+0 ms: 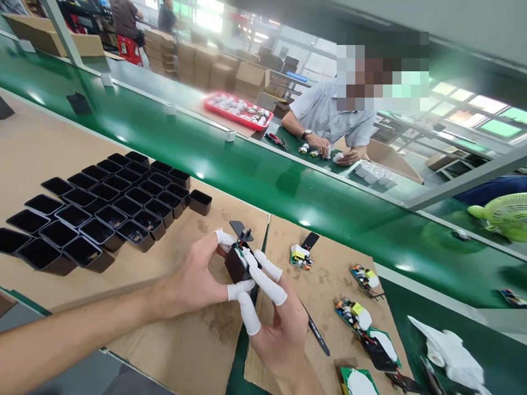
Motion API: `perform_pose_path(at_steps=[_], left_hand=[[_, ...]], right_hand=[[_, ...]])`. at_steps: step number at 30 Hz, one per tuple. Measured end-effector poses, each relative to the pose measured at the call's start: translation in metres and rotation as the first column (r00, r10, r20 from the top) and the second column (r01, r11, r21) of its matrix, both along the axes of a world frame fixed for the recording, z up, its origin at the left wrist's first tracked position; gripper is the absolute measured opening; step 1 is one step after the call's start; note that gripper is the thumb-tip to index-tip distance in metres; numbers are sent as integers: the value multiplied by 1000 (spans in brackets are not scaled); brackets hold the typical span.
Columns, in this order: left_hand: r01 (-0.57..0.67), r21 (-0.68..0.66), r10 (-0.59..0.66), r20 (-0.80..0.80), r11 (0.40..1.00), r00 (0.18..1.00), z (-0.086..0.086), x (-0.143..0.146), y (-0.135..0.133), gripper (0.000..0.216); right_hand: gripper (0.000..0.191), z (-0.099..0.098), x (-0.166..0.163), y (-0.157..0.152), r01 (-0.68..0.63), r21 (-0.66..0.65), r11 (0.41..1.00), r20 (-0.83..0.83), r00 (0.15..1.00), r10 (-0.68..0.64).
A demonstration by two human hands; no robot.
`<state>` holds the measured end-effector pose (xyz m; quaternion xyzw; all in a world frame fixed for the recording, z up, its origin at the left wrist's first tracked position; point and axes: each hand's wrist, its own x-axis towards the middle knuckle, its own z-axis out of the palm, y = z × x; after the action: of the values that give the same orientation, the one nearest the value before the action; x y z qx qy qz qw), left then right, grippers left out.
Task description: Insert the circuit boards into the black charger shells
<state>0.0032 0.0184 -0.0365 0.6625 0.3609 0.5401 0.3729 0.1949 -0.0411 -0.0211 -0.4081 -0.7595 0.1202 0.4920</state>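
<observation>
My left hand (pixel 200 274), with white finger cots on the thumb and fingertip, is closed round a small black plastic adapter case (pixel 234 269). On its other side, my right hand (pixel 284 323) grips the same case, its cotted fingers lying along the open top and the thumb below. A circuit board with white on it partly shows inside the case; the fingers hide the rest. From the top, wires lead to a black plug cover (pixel 240 230) with metal pins, which stands tilted above the opening. Black tweezers (pixel 317 332) lie to the right of my right hand.
Rows of black cases (pixel 102 192) stand at left on cardboard (pixel 173 340). Several circuit boards (pixel 356 315) lie at right, near a crumpled white cloth (pixel 453 351). Beyond the green belt (pixel 263 186), a co-worker (pixel 333 109) handles small parts beside a red tray (pixel 214 107).
</observation>
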Motion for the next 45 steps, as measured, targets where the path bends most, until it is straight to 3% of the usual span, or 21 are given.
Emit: perform_pose_path(at_steps=[3,9,12,15,17,19,27,31,38,45], left_hand=[[48,-121,-43,38,992,998,2,-1,2,44],[93,-261,-93,11,961,996,3,-2,4,48],[197,-212,-181,93,957,979,4,-4,6,54],[343,-157,-306,220,926,926,5,-5,7,63],[401,-179,-344,280,899,896,4,-4,5,61],[418,-236,-336,321,877,886,2,-3,4,54],[422,-396,-253,412,816,876,-5,0,3,56],[466,-417,-246,480,780,842,-6,0,8,59],[476,-451,-268,451,755,851,3,-8,19,57],[477,-510,-221,482,716,848,5,-5,13,68]], right_hand=[[82,6,4,5,-68,-130,989,81,994,79],[75,2,13,12,-43,-114,993,78,996,52],[66,0,14,13,-90,-287,954,-212,977,28],[67,4,13,16,-240,-479,845,-582,807,-100],[60,8,12,17,-335,-547,767,-679,714,-172],[53,12,10,16,-387,-569,726,-714,670,-203],[49,7,2,13,-449,-565,692,-752,625,-210],[48,0,-2,12,-438,-583,684,-739,636,-223],[51,-18,-5,10,-414,-647,641,-691,674,-262],[54,-14,-7,14,-358,-682,638,-647,701,-299]])
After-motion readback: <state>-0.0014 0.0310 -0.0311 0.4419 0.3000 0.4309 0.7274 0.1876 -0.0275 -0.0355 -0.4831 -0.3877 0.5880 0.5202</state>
